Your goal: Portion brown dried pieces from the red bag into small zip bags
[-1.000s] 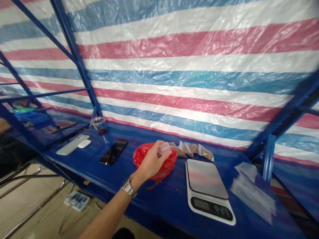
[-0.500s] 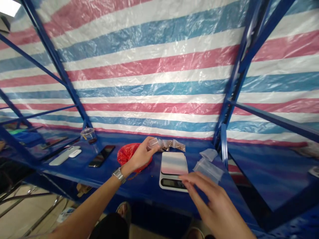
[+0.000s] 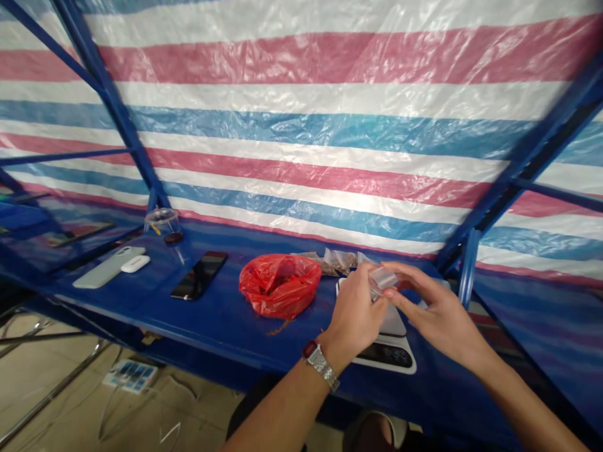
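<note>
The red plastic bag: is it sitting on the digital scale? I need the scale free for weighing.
No, the red plastic bag sits on the blue shelf, apart from the digital scale.

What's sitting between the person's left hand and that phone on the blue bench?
A red plastic bag lies between the left hand and the phone, as the head view shows.
</note>
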Available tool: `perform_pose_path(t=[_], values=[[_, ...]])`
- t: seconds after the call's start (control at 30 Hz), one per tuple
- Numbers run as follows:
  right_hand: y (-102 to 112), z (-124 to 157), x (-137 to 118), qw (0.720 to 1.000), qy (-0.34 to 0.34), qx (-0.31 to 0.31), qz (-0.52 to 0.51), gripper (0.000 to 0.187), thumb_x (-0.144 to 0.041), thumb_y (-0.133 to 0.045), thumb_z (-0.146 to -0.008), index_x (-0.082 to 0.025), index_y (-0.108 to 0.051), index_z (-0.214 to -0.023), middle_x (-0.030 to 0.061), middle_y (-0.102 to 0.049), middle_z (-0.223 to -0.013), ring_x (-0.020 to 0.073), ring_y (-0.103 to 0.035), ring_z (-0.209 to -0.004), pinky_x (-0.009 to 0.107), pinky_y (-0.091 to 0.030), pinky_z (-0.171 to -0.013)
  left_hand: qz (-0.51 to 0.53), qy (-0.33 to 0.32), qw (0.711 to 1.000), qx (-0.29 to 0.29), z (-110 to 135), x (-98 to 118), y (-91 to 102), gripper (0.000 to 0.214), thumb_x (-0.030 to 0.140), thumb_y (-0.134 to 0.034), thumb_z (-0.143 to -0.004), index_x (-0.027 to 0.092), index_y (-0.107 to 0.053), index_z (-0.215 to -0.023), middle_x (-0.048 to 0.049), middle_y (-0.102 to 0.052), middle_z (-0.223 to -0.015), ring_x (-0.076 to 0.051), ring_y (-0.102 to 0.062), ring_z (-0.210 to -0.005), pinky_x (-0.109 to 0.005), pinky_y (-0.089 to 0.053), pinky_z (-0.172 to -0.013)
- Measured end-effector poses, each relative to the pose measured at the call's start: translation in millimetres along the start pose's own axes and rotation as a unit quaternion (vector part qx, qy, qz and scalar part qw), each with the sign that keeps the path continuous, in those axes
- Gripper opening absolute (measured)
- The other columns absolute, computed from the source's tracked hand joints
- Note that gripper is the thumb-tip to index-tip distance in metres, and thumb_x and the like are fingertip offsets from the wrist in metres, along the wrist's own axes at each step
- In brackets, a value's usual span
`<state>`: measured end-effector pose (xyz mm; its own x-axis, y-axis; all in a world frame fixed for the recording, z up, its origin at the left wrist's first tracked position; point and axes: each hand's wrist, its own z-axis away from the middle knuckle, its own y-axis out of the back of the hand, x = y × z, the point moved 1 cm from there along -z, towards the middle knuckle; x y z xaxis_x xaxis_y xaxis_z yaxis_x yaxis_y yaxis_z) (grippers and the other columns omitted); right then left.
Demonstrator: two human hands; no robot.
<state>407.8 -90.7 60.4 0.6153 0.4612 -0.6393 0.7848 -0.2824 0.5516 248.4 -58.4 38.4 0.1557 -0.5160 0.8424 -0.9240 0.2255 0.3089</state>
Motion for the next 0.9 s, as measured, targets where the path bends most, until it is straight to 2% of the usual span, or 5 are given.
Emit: perform_pose_path(t=[0.23,0.47,0.7,0.8,0.9], values=[[-20.0,-2.3,10.2,0.989,-0.068,-0.035,-0.124,0.037,-0.048,-0.079,-0.083,-0.028,-0.069,-0.112,0.0059,-0.074,-0.117,0.0241,-0.073,-0.1,0.035,-0.06,-0.092,-0.107,0.066,0.992,0.017,17.2,-3.3,4.4,0.038,0.024,-0.055,-0.095,0.014,-0.045,-0.131,-0.018,-0.064,-0.126,-0.034,-0.061,-0.117,-0.051,-0.047,-0.102],[-7.8,4.4,20.3,0.972,-0.102,-0.001,-0.211,0.039,-0.05,-0.084,-0.077,-0.031,-0.065,-0.105,0.0031,-0.074,-0.117,0.0248,-0.072,-0.108,0.034,-0.059,-0.097,-0.173,0.146,0.972,0.064,14.0,40.0,-26.4,0.033,0.011,-0.043,-0.095,0.009,-0.049,-0.128,-0.0213,-0.062,-0.127,-0.038,-0.057,-0.121,-0.057,-0.044,-0.104],[0.2,13.9,34.5,0.968,-0.093,0.053,-0.225,0.039,-0.052,-0.083,-0.078,-0.029,-0.067,-0.106,0.0047,-0.075,-0.104,0.0225,-0.073,-0.098,0.031,-0.06,-0.09,-0.107,0.061,0.991,0.059,7.9,26.0,-49.3,0.038,0.018,-0.048,-0.096,0.014,-0.044,-0.133,-0.0199,-0.059,-0.129,-0.033,-0.056,-0.123,-0.052,-0.046,-0.106],[-3.8,15.1,31.7,0.968,-0.082,0.033,-0.234,0.035,-0.052,-0.079,-0.083,-0.029,-0.066,-0.107,0.0054,-0.074,-0.106,0.0221,-0.073,-0.097,0.032,-0.06,-0.087,-0.08,0.016,0.995,0.053,17.3,21.3,-33.7,0.057,0.026,-0.059,-0.093,0.017,-0.035,-0.144,-0.0173,-0.054,-0.135,-0.029,-0.053,-0.128,-0.048,-0.045,-0.111],[-9.3,11.4,26.2,0.965,-0.07,0.034,-0.25,0.032,-0.051,-0.076,-0.087,-0.03,-0.064,-0.108,0.0052,-0.073,-0.111,0.0219,-0.072,-0.1,0.032,-0.059,-0.087,-0.165,-0.011,0.986,0.033,33.1,19.6,10.0,0.085,0.041,-0.07,-0.088,0.025,-0.023,-0.157,-0.0154,-0.042,-0.152,-0.031,-0.04,-0.143,-0.051,-0.035,-0.121]])
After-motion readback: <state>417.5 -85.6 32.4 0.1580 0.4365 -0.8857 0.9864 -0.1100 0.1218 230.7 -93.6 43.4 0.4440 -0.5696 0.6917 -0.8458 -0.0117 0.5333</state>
